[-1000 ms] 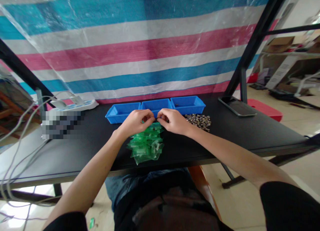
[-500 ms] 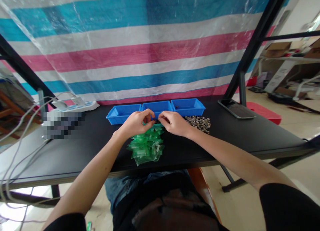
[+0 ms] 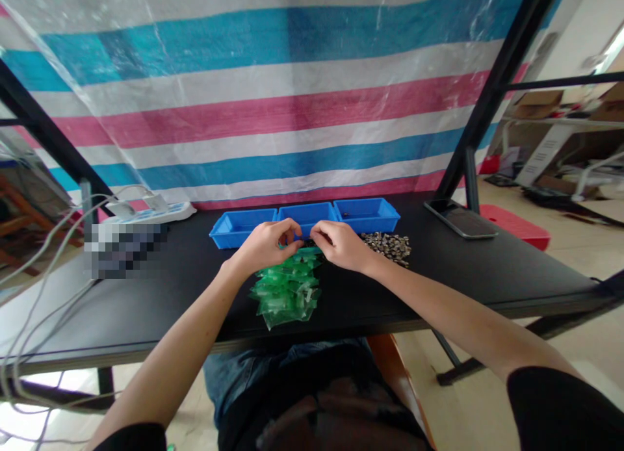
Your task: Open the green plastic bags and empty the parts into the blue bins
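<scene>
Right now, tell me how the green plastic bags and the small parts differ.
The green plastic bags are thin and see-through; the small parts look dark and metallic. The bags overlap in a strip reaching toward the person; the small parts lie in a loose heap near the right-hand blue tray. Both rest on the black table.

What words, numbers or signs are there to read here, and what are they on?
There are none I can read for sure.
Shirt: a faded print, too blurred to read.
Power strip: too small to make out any writing.
Green bags: no readable words.
Blue trays: no words that show.
Phone: dark screen, nothing to read.
Blocky patch: blurred out, so I can't tell.
</scene>
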`<action>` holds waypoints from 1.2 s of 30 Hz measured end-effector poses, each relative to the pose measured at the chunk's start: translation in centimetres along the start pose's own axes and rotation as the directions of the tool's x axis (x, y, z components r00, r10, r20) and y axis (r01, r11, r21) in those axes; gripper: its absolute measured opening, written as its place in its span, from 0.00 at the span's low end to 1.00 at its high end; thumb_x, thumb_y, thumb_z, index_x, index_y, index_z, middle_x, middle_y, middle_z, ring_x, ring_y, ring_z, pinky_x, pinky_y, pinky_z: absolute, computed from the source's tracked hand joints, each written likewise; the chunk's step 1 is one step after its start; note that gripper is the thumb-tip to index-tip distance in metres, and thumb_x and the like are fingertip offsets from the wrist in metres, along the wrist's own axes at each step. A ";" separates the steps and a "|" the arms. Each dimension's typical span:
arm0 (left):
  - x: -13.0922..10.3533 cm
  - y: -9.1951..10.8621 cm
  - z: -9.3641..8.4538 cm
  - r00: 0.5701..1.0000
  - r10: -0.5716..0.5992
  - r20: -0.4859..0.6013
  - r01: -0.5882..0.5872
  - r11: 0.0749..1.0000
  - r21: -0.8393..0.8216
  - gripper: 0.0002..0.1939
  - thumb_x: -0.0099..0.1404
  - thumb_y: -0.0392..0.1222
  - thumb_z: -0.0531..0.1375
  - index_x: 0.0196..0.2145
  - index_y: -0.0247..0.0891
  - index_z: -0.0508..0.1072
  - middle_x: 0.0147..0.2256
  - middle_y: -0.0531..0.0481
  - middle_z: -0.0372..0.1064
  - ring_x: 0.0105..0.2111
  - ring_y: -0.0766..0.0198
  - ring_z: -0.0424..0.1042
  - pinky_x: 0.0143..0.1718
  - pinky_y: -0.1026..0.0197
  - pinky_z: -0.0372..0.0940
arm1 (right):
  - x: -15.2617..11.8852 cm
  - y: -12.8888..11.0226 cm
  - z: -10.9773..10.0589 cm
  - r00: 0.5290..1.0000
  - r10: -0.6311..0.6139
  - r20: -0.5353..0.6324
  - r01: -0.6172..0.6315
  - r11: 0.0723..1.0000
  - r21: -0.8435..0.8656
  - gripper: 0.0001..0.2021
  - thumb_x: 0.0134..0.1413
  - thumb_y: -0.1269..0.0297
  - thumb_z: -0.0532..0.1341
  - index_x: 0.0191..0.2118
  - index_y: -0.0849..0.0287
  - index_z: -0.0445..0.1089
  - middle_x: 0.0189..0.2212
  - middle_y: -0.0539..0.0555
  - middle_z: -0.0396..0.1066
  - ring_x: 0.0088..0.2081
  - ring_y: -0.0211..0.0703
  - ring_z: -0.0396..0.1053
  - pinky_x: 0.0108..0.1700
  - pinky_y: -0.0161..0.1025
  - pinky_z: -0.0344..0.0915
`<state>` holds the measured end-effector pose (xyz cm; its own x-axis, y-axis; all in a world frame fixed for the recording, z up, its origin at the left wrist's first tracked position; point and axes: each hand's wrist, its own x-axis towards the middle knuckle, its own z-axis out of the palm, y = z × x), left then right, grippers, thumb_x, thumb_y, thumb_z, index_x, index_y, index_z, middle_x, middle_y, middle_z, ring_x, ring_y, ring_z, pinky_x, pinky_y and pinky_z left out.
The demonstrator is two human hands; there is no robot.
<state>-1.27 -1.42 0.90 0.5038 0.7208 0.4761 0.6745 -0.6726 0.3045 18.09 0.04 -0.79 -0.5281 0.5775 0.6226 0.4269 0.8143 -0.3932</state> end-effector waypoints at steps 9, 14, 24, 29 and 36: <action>0.0 0.1 0.0 1.000 -0.003 -0.004 0.003 1.000 0.009 0.04 0.57 0.38 0.56 0.32 0.37 0.67 0.23 0.56 0.66 0.23 0.70 0.65 0.26 0.67 0.59 | 0.0 -0.1 -0.1 1.000 0.006 0.007 -0.006 1.000 -0.007 0.07 0.56 0.72 0.53 0.29 0.61 0.65 0.24 0.50 0.66 0.25 0.34 0.60 0.31 0.32 0.54; 0.1 0.2 0.0 1.000 -0.010 0.002 0.010 1.000 -0.002 0.04 0.57 0.38 0.56 0.32 0.37 0.67 0.23 0.56 0.66 0.23 0.70 0.65 0.26 0.67 0.59 | 0.0 -0.1 -0.3 0.999 0.031 0.014 -0.030 0.999 -0.014 0.06 0.55 0.70 0.54 0.29 0.61 0.65 0.24 0.50 0.66 0.25 0.35 0.60 0.30 0.32 0.54; 0.1 0.4 0.1 1.000 0.020 0.012 -0.020 1.000 -0.003 0.03 0.57 0.38 0.56 0.31 0.37 0.67 0.22 0.56 0.66 0.22 0.70 0.65 0.26 0.67 0.59 | -0.1 -0.1 -0.1 0.998 0.052 0.020 -0.052 0.999 0.010 0.06 0.55 0.63 0.56 0.31 0.61 0.64 0.24 0.50 0.65 0.26 0.35 0.61 0.30 0.33 0.55; 0.0 0.2 0.1 1.000 0.007 0.006 -0.007 1.000 -0.006 0.04 0.57 0.38 0.56 0.32 0.37 0.67 0.22 0.56 0.66 0.23 0.70 0.65 0.26 0.67 0.59 | 0.1 0.0 -0.1 0.998 0.061 0.008 -0.061 0.996 0.057 0.10 0.59 0.65 0.52 0.28 0.61 0.62 0.22 0.49 0.63 0.24 0.34 0.59 0.29 0.32 0.52; 0.1 0.1 0.3 1.000 0.010 -0.024 -0.010 1.000 -0.010 0.04 0.58 0.39 0.56 0.33 0.37 0.67 0.23 0.56 0.66 0.22 0.70 0.65 0.26 0.68 0.59 | 0.4 0.3 0.0 0.972 0.213 0.101 -0.233 0.930 0.284 0.17 0.62 0.60 0.47 0.25 0.61 0.61 0.18 0.47 0.60 0.22 0.33 0.60 0.28 0.32 0.54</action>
<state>-0.99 -1.36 0.77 0.4971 0.7098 0.4991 0.6638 -0.6815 0.3081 17.98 0.55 -0.65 -0.4966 0.7405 0.4528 0.3122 0.6391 -0.7029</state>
